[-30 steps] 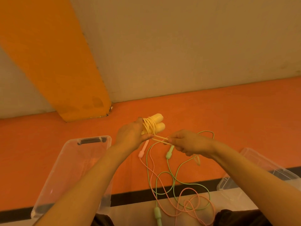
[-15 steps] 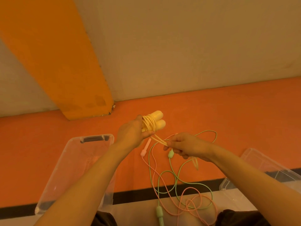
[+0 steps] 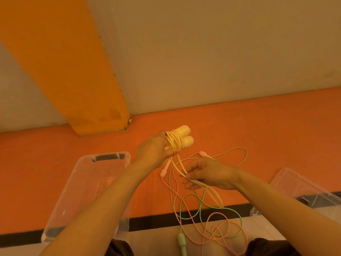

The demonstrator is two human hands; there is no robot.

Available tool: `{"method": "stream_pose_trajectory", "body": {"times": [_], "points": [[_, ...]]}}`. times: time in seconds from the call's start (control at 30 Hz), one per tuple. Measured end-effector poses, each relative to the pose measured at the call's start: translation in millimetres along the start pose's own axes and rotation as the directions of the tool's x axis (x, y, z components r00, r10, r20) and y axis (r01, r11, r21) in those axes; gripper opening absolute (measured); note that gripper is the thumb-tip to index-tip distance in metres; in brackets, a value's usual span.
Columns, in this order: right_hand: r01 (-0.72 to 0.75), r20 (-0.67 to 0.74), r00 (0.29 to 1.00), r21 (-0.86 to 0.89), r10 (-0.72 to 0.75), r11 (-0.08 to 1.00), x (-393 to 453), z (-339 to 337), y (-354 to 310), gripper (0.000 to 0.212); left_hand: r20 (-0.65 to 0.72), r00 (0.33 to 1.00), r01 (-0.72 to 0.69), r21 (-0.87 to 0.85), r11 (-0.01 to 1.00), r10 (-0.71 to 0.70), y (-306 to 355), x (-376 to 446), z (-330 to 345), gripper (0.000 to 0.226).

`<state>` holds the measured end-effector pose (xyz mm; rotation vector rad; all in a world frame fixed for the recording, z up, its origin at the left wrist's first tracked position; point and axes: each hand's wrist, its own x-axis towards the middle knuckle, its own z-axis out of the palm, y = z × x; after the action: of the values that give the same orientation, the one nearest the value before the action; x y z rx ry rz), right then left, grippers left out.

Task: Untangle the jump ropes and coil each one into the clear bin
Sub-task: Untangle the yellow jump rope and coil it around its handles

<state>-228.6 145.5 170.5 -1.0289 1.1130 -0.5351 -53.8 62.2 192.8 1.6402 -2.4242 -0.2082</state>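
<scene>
Lower and nearer the body now, the right hand point(image 3: 210, 173) pinches the loose yellow cord point(image 3: 212, 192), no longer taut. Coils of this yellow jump rope point(image 3: 174, 142) wrap its two handles, gripped by the left hand point(image 3: 154, 154). Green point(image 3: 228, 151) and pink point(image 3: 219, 231) ropes tangle on the orange floor point(image 3: 276, 126), between two clear plastic bins point(image 3: 88, 183).

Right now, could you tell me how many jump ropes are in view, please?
3: the yellow rope, wound round its handles in the left hand; the green rope and pink rope, tangled loose on the floor.
</scene>
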Motion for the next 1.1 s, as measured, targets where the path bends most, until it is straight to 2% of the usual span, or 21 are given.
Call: {"method": "stream_pose_trajectory", "body": {"times": [0.1, 0.2, 0.3, 0.37, 0.43, 0.63, 0.8, 1.0, 1.1], "points": [[-0.037, -0.072, 0.997, 0.019, 0.039, 0.999, 3, 10, -3, 0.018, 0.008, 1.0, 0.01, -0.04, 0.999, -0.01, 0, 2, 2, 0.066], [-0.1, -0.251, 0.962, 0.05, 0.109, 0.994, 9, 19, -5, 0.009, 0.024, 0.999, 0.041, -0.103, 0.994, -0.039, -1, 5, 4, 0.066], [-0.03, -0.368, 0.93, -0.044, 0.011, 0.999, 14, 26, -6, 0.027, 0.033, 0.998, 0.058, -0.165, 0.985, -0.053, 0, 7, 5, 0.065], [0.061, -0.38, 0.922, -0.061, -0.08, 0.996, 17, 30, -7, 0.036, 0.029, 0.997, 0.07, -0.202, 0.977, -0.065, -1, 9, 3, 0.063], [0.103, -0.38, 0.918, -0.056, -0.117, 0.993, 20, 33, -8, 0.034, 0.026, 0.996, 0.086, -0.241, 0.967, -0.082, -3, 10, 0, 0.059], [0.078, -0.396, 0.914, -0.039, -0.087, 0.996, 22, 34, -13, 0.028, 0.03, 0.994, 0.106, -0.274, 0.956, -0.101, -10, 9, -4, 0.057], [0.152, -0.398, 0.908, 0.015, -0.134, 0.988, 23, 38, -10, 0.024, 0.037, 0.994, 0.109, -0.298, 0.949, -0.102, -8, 9, -5, 0.056], [0.221, -0.504, 0.822, -0.146, -0.264, 0.964, 29, 35, 4, 0.032, 0.042, 0.993, 0.114, -0.297, 0.948, -0.106, -6, 8, -6, 0.061], [0.273, -0.481, 0.806, -0.216, -0.346, 0.937, 32, 39, 6, 0.031, 0.047, 0.994, 0.111, -0.293, 0.95, -0.102, -6, 8, -5, 0.062]]}}
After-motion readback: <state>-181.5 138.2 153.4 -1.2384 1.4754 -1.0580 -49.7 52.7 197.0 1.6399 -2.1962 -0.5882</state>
